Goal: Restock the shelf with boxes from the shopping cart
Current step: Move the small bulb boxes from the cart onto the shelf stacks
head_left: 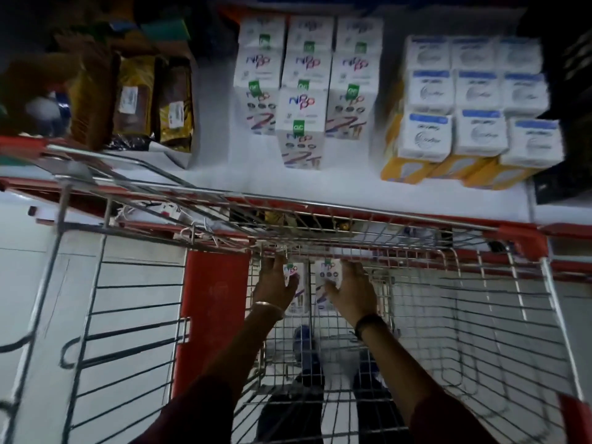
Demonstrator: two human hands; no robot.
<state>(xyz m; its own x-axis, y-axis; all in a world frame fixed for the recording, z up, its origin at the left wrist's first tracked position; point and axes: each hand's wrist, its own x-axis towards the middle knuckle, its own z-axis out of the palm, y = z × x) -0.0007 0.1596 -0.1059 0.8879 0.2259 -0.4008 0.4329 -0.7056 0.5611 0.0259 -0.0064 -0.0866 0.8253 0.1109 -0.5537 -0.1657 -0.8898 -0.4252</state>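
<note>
Both my hands reach down into the wire shopping cart (480, 302). My left hand (275, 283) lies on the left side of a white box (296, 293) with purple print. My right hand (352, 293) lies on the right side of a second such box (328, 283) beside it. The two boxes stand side by side against the cart's far wall. On the white shelf (224, 174) above, matching white boxes (304, 91) stand in rows, one (301, 129) set further forward.
Blue-topped white and yellow boxes (474, 110) fill the shelf's right part. Brown and gold packets (144, 100) stand at its left. A second wire cart (96, 315) with a red panel (208, 315) sits to the left. My feet show through the cart floor.
</note>
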